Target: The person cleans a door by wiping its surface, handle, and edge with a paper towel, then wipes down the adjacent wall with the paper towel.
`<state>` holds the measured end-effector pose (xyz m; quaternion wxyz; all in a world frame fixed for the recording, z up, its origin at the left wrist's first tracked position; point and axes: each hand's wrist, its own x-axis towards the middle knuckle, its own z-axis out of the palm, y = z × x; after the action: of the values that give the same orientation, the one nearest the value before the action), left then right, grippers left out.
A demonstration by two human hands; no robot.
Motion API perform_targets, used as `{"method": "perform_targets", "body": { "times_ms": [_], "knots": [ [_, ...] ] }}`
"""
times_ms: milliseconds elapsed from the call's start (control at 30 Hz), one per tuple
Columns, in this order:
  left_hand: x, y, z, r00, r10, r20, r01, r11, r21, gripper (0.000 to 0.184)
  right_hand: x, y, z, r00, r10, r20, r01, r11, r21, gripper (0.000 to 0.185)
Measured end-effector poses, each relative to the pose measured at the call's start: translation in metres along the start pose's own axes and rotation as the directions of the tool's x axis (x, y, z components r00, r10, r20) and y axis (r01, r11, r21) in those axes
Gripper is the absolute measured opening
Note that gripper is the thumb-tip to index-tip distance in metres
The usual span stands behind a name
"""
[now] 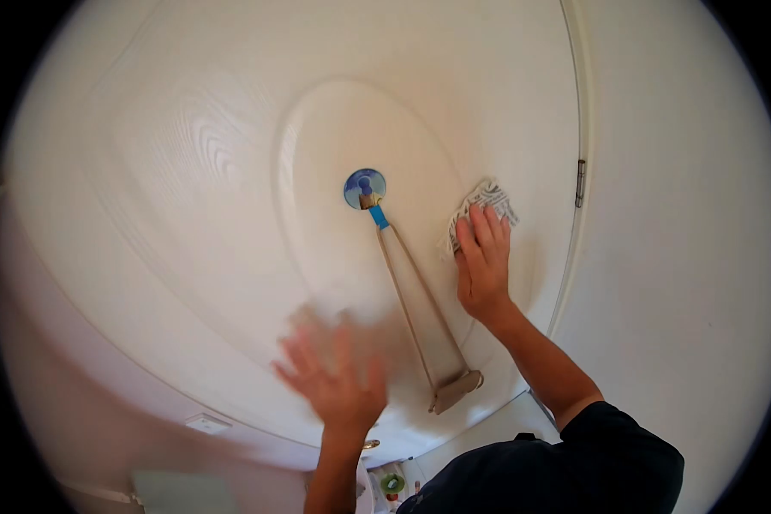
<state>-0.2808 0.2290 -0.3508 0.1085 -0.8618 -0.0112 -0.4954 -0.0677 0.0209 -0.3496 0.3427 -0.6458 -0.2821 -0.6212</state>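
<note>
My right hand [487, 261] presses a crumpled white cloth with dark print [481, 204] against the white door [231, 214], right of its raised oval panel. Its fingers lie over the cloth. Lower down, my left hand [338, 381] is raised near the door with fingers spread and blurred; nothing shows in it, and I cannot tell whether it touches the surface. Between and above the hands, a round blue suction cup hook [365, 187] is stuck on the panel. From it hangs a long beige strap loop [409, 300] with a wider beige piece at its lower end.
A hinge [580, 182] sits along the door's right edge, beside a white wall [677, 214]. A brass-coloured door handle [371, 445] shows low by my left forearm. At lower left is a wall plate [207, 423]. A green round item [392, 484] lies near the bottom.
</note>
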Motion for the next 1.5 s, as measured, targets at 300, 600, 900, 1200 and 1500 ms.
{"method": "perform_targets", "body": {
  "times_ms": [300, 600, 900, 1200, 1500],
  "knots": [
    [-0.021, -0.078, 0.034, 0.902, -0.279, -0.328, 0.306, 0.951, 0.033, 0.073, 0.105, -0.009, 0.003, 0.972, -0.233, 0.035, 0.233, 0.972, -0.004, 0.046],
    [-0.024, -0.089, 0.060, 0.894, -0.180, -0.411, 0.282, 0.938, 0.202, 0.074, 0.207, -0.035, 0.022, 0.869, -0.493, 0.048, 0.494, 0.870, 0.001, 0.049],
    [-0.016, -0.085, 0.049, 0.897, -0.094, -0.432, 0.230, 0.934, 0.274, 0.069, 0.288, -0.017, 0.028, 0.860, -0.494, -0.129, 0.495, 0.869, -0.026, 0.046],
    [-0.012, -0.085, 0.053, 0.877, -0.053, -0.477, 0.214, 0.933, 0.290, 0.066, 0.234, 0.097, -0.015, 0.998, -0.068, -0.015, 0.066, 0.989, -0.132, 0.062],
    [-0.011, -0.085, 0.053, 0.883, -0.035, -0.468, 0.203, 0.928, 0.314, 0.065, 0.064, 0.144, -0.033, 0.994, 0.112, -0.015, -0.113, 0.989, -0.092, 0.068]
  ]
}}
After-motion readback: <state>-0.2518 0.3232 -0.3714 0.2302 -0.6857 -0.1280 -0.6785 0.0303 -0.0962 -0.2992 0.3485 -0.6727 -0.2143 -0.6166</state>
